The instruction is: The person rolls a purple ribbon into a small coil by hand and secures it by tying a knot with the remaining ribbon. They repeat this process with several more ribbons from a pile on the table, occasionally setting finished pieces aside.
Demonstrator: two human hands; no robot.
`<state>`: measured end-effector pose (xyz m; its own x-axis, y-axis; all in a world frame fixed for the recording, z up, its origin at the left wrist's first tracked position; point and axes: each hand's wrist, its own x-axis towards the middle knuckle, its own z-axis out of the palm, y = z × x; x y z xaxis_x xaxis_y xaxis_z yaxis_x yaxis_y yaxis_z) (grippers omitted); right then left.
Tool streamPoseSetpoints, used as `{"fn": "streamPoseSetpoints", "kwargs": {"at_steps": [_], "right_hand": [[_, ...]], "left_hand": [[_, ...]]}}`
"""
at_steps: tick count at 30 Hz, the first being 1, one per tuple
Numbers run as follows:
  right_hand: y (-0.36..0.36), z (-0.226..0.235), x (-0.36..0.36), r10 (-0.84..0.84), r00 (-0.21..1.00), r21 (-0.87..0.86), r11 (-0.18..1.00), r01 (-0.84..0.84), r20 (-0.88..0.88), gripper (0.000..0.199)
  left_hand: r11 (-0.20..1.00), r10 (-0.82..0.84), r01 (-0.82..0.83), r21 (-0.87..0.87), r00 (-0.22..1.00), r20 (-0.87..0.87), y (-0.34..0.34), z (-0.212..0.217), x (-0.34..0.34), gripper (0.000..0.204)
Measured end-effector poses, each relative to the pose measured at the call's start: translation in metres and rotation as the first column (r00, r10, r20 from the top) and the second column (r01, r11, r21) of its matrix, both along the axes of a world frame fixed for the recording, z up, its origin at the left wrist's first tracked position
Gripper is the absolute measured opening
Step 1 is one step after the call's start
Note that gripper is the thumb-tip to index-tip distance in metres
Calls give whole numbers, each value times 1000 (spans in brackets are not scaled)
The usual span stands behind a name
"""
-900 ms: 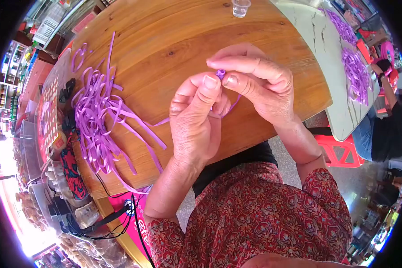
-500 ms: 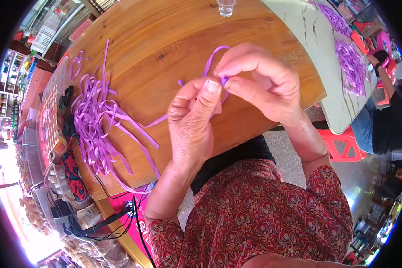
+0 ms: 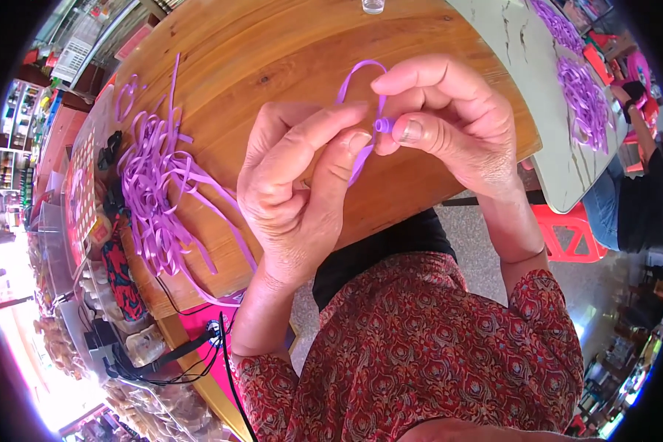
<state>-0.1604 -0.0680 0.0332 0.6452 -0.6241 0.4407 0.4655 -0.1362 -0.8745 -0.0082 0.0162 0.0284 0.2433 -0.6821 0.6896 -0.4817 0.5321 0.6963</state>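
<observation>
Above the wooden table, my right hand (image 3: 457,121) pinches a small tight coil of purple ribbon (image 3: 383,125) near the thumb tip, with the other fingers curled over it. From the coil, a narrow purple ribbon (image 3: 368,63) arcs up in a loop, and another stretch hangs below beside my left thumb. My left hand (image 3: 298,166) is close on the left, its thumb against the ribbon and its index finger lifted a little apart. What its other fingertips touch is partly hidden. Left of it lies a tangled heap of purple ribbons (image 3: 151,199) on the wooden table (image 3: 272,55).
A clear cup (image 3: 373,6) stands at the far edge. The white marble-patterned table (image 3: 527,96) at right bears more purple ribbon piles (image 3: 583,103), with a person's arm (image 3: 639,129) beyond. A red stool (image 3: 571,232) is below it. Black cables (image 3: 177,361) hang near the left edge.
My hands have drawn slightly apart, and the coil, hidden between the fingertips before, now shows at my right thumb. My left index finger has lifted; my left hand has shifted left.
</observation>
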Motion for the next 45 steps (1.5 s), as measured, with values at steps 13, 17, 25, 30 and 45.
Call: {"fn": "streamPoseSetpoints", "kwargs": {"at_steps": [13, 17, 25, 30, 45], "right_hand": [[-2, 0, -2, 45, 989, -11, 999, -47, -142, 29], [3, -3, 1, -200, 963, -372, 920, 121, -181, 34], [2, -5, 0, -232, 939, -374, 919, 126, -255, 46], [3, -5, 0, -198, 943, -330, 938, 103, -267, 46], [2, -3, -1, -256, 916, -508, 859, 69, -309, 47]], "left_hand": [[969, 120, -35, -244, 932, 343, -10, -7, 11, 22], [978, 142, -75, -194, 922, 360, -8, -9, 10, 21], [964, 185, -74, -255, 877, 443, -9, -10, 10, 27], [969, 170, -73, -236, 889, 426, -10, -15, 13, 28], [995, 99, -57, -84, 748, 656, 6, 7, 17, 24]]}}
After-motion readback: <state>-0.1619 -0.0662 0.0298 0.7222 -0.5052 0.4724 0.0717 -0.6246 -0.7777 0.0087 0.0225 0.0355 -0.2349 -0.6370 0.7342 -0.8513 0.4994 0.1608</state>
